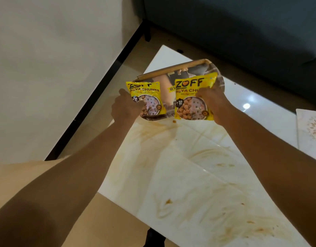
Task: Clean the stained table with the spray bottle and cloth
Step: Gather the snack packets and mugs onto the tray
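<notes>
The white glossy table (180,175) is smeared with brown-orange stains (210,154) across its near and middle part. At its far left corner I hold a tray (175,70) with a wooden rim, tilted up off the surface. Two yellow soya chunks packets lie on it, one on the left (150,93) and one on the right (191,90). My left hand (125,107) grips the tray's left side with the thumb over the left packet. My right hand (214,102) grips the right side, fingers pressing the right packet. No spray bottle or cloth is in view.
A dark teal sofa (242,32) stands behind the table. A white patterned mat (310,129) lies at the table's right edge. Left of the table is beige floor with a black skirting line (100,97) and a white wall.
</notes>
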